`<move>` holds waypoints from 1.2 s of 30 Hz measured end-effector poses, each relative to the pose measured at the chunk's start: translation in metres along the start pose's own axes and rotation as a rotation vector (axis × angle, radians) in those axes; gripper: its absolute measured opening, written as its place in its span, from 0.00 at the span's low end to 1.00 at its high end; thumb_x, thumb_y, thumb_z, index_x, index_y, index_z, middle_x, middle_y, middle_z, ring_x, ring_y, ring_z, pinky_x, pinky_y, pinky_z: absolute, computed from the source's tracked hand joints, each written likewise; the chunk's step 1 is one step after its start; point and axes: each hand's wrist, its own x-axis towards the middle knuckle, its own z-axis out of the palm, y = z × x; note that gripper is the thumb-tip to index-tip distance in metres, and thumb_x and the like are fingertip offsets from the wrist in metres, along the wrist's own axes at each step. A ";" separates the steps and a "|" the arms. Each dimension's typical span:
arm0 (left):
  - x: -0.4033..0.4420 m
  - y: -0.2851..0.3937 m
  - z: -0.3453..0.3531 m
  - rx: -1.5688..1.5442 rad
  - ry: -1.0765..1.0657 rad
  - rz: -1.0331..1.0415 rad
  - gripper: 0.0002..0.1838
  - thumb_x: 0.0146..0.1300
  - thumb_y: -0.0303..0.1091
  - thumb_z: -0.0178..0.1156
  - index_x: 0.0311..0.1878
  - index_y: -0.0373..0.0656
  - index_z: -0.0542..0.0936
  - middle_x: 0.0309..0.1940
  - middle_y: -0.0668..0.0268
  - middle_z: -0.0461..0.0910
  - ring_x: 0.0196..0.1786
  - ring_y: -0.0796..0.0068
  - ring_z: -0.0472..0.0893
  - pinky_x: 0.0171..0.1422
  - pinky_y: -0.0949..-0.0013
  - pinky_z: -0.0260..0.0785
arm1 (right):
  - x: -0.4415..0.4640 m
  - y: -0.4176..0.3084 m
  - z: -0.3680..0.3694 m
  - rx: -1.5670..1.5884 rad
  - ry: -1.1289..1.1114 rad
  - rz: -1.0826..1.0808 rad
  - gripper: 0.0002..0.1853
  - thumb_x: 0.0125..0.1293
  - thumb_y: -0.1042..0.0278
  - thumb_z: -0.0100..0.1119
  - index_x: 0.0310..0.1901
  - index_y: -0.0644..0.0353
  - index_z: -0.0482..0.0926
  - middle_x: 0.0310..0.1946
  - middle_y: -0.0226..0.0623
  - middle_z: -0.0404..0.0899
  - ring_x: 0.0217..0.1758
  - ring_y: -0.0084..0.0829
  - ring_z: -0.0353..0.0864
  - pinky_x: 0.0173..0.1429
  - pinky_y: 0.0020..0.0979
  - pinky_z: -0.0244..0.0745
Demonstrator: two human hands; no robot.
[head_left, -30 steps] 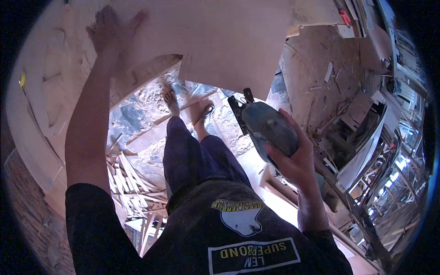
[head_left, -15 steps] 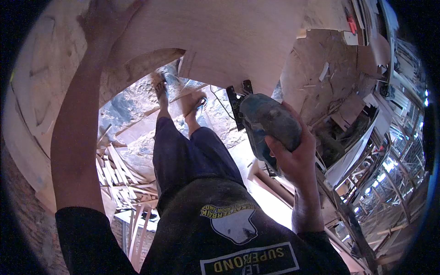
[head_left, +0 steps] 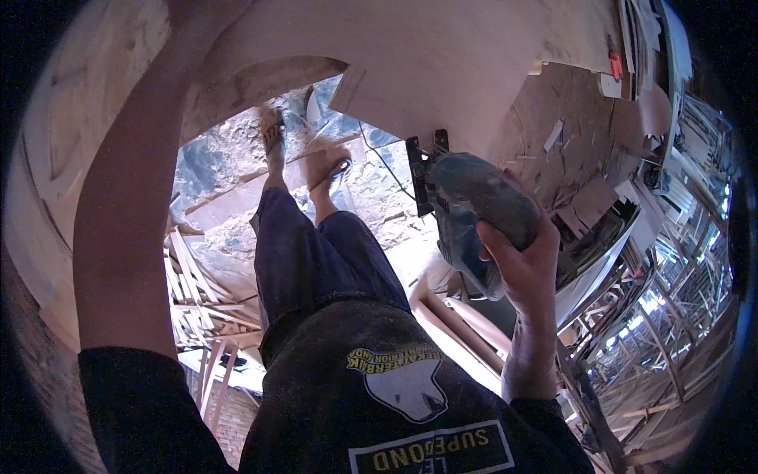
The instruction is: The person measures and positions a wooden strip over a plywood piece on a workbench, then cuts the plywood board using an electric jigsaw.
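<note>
My right hand (head_left: 527, 261) is wrapped round a dusty dark teal jigsaw (head_left: 483, 197). The jigsaw's black base plate (head_left: 421, 175) sits at the near edge of a large plywood sheet (head_left: 426, 63); whether the blade is in the wood cannot be made out. A curved edge and an angled corner show along this side of the sheet. My left forearm (head_left: 130, 205) reaches up over the wood on the left. The left hand itself lies beyond the top edge of the view.
A thin cord (head_left: 379, 162) hangs near the jigsaw. Wood strips (head_left: 193, 280) are heaped at lower left. Offcuts (head_left: 584, 205) and scraps lie on the right, with a red-handled tool (head_left: 615, 65) farther up. My sandalled feet (head_left: 339, 167) stand on littered ground.
The left arm has gone farther up, taking its hand out of the view. Jigsaw and right hand appear slightly farther right, and the whole view has shifted a little.
</note>
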 end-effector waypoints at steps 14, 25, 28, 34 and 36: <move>0.004 0.000 0.004 -0.023 0.013 -0.027 0.61 0.54 0.75 0.67 0.76 0.30 0.65 0.73 0.46 0.69 0.80 0.51 0.64 0.86 0.42 0.46 | -0.002 0.007 0.009 0.006 0.026 -0.015 0.36 0.62 0.76 0.67 0.73 0.68 0.70 0.58 0.47 0.84 0.61 0.33 0.85 0.66 0.36 0.79; 0.006 0.008 -0.010 -0.039 -0.032 -0.050 0.61 0.52 0.73 0.70 0.75 0.29 0.65 0.71 0.46 0.70 0.77 0.51 0.67 0.84 0.45 0.50 | -0.002 0.009 0.009 0.025 0.000 -0.044 0.35 0.63 0.78 0.67 0.73 0.67 0.69 0.58 0.47 0.85 0.60 0.33 0.85 0.66 0.36 0.79; 0.006 0.010 0.001 -0.012 0.075 -0.045 0.59 0.51 0.71 0.71 0.73 0.31 0.67 0.68 0.48 0.72 0.75 0.51 0.69 0.82 0.47 0.52 | -0.004 0.012 0.009 0.087 -0.019 -0.063 0.36 0.63 0.78 0.67 0.74 0.66 0.69 0.57 0.47 0.85 0.60 0.32 0.85 0.66 0.35 0.79; 0.022 -0.009 0.014 0.083 -0.008 0.120 0.61 0.53 0.87 0.56 0.64 0.30 0.77 0.61 0.44 0.80 0.63 0.42 0.81 0.70 0.38 0.67 | -0.009 0.008 0.009 -0.055 0.011 -0.113 0.38 0.62 0.79 0.68 0.75 0.64 0.68 0.55 0.48 0.87 0.59 0.34 0.87 0.66 0.36 0.80; 0.022 0.002 0.003 0.149 -0.092 0.082 0.60 0.53 0.86 0.57 0.63 0.31 0.77 0.61 0.44 0.81 0.62 0.42 0.82 0.69 0.38 0.68 | -0.015 0.013 0.006 0.013 0.020 -0.041 0.38 0.61 0.79 0.69 0.75 0.65 0.68 0.55 0.48 0.87 0.59 0.34 0.87 0.65 0.36 0.80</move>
